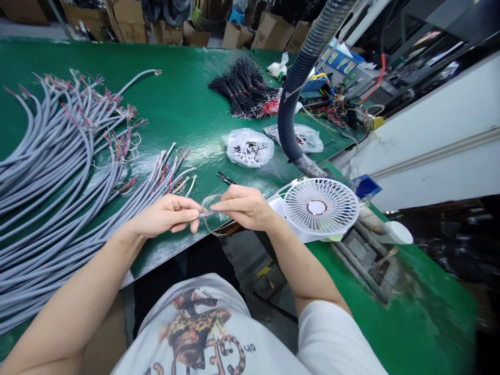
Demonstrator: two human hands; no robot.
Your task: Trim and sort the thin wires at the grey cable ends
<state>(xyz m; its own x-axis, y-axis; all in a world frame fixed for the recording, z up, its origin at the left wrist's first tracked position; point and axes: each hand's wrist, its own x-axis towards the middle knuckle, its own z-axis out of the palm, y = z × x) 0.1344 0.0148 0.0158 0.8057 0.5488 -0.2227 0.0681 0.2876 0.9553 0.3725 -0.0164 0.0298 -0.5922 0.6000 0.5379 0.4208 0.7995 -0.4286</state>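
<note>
Between finger and thumb, my left hand (174, 212) grips a grey cable (202, 214) close to its stripped end. My right hand (244, 207) is closed in a pinch on the thin wires coming out of that end. Pale loose strands (211, 199) curl around the spot where the two hands meet, above the table's front edge. To the left lies a large bundle of grey cables (78, 172), their stripped ends fanned out with red, blue and white wires. A dark slim tool (225, 178) rests just beyond my right hand; its kind is unclear.
A white fan (320, 207) stands right of my right arm, below a ribbed hose (291, 99). Plastic bags of small parts (250, 148) and black wire bundles (246, 86) lie farther back on the green table (183, 99). Cardboard boxes (271, 32) stand behind.
</note>
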